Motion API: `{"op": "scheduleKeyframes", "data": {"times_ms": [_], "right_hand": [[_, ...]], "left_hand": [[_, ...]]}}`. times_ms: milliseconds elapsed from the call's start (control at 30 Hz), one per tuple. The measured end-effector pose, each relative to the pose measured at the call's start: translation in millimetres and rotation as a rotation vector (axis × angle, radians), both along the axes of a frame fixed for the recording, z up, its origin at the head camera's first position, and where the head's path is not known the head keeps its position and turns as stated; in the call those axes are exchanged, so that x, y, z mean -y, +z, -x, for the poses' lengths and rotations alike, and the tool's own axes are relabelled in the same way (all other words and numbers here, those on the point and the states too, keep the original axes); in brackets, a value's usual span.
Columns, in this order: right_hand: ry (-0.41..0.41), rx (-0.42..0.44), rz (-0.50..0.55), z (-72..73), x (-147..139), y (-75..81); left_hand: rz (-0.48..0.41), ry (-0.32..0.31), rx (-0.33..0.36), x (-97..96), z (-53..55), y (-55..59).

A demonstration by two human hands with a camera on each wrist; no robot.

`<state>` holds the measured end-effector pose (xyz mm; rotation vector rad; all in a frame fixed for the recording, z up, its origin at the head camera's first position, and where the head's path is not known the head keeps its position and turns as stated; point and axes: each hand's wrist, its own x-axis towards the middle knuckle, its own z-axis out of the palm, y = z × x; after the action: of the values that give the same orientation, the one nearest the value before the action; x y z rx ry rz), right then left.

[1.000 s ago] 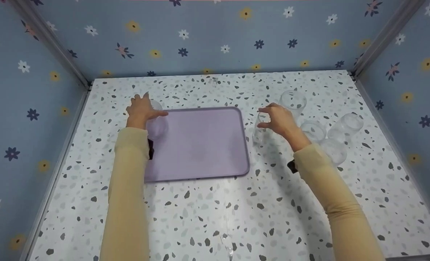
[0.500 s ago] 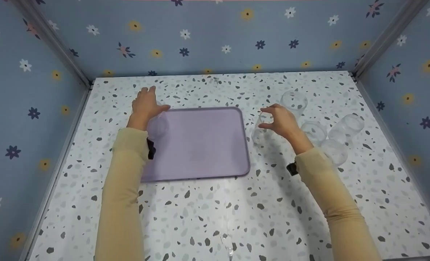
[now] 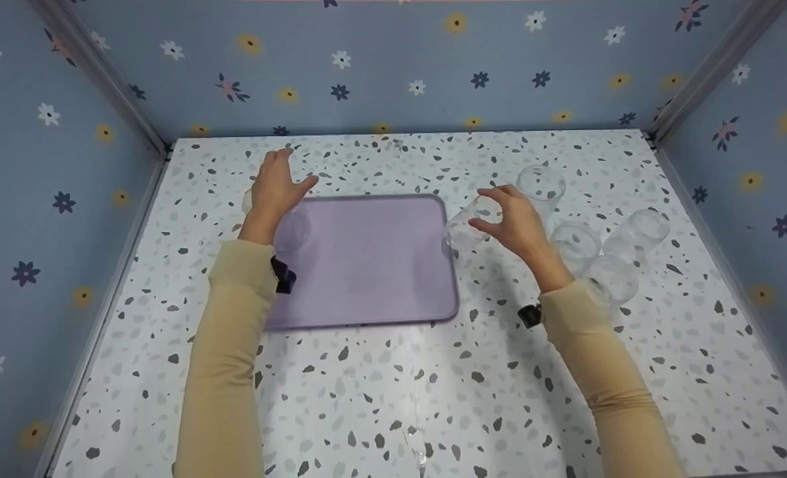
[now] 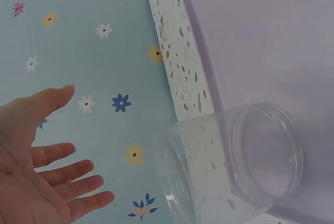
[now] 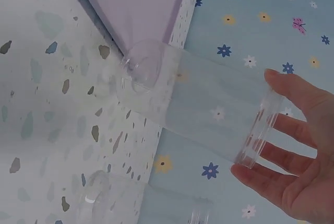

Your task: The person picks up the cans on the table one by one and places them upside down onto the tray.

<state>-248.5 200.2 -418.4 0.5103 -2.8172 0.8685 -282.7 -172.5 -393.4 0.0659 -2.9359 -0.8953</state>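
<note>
My left hand [image 3: 273, 192], fingers spread and thumb out, hovers by the far left corner of the lilac tray [image 3: 366, 265]. Close to it, a clear wide-mouthed jar [image 4: 266, 153] stands on the tray; the left wrist view shows a gap between hand and jar. My right hand [image 3: 518, 222] grips another clear jar [image 5: 219, 98] at its rim, thumb on one side and fingers on the other. This held jar is tilted, its base over the tray's right edge. Whether the base touches the edge, I cannot tell.
Right of the tray, several more clear containers stand on the speckled table [image 3: 380, 385], among them a far one [image 3: 540, 182], a middle one [image 3: 576, 242] and a nearer one [image 3: 615, 279]. Flowered panels [image 3: 393, 66] enclose the back and sides.
My left hand has let go of the jar on the tray and drawn away from it. The right hand has tipped its jar, swinging the base left to the tray's edge.
</note>
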Motion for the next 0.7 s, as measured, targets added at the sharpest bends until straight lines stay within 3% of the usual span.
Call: {"op": "scheduleKeyframes", "data": {"times_ms": [267, 533, 700], "right_hand": [[0.020, -0.147, 0.126, -3.3, 8, -8.9], [0.006, -0.235, 0.340, -4.8, 15, -17.3], [-0.019, -0.223, 0.492, -7.5, 23, -20.1]], "left_hand": [[-0.108, 0.046, -0.157, -16.6, -4.8, -4.1], [-0.216, 0.020, -0.294, -37.0, -11.8, -6.7], [-0.271, -0.020, -0.399, -56.6, -20.7, -10.1]]}}
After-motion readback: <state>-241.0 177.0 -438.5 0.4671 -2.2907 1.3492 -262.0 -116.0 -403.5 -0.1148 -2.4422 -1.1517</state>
